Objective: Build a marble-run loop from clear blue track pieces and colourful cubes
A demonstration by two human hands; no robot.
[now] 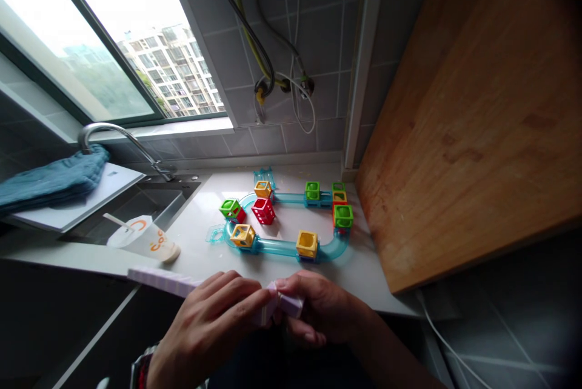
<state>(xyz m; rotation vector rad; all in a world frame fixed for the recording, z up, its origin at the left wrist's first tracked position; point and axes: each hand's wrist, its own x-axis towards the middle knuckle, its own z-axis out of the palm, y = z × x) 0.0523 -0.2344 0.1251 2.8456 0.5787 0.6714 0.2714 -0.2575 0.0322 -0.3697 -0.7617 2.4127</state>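
Observation:
A lavender-and-white snake puzzle [291, 305] of wedge-like segments is held between my two hands, low in the middle of the view. My left hand [220, 310] is closed over it from the left, fingers pointing right. Its straight, ridged length [161, 280] sticks out to the left behind that hand. My right hand [321, 304] pinches the other end, thumb on top and fingers curled below. Parts of the puzzle are covered by my fingers. Just beyond the hands, a loop of clear blue tube track [278, 247] with coloured cube frames lies on the white counter [195, 243].
A yellow cube [307, 243] and a red cube [263, 211] are among several at the track. To the left lies a tilted drink cup [150, 240] with a straw. Behind it are a sink [170, 210] and faucet [120, 129]. A wooden board [477, 122] leans at right.

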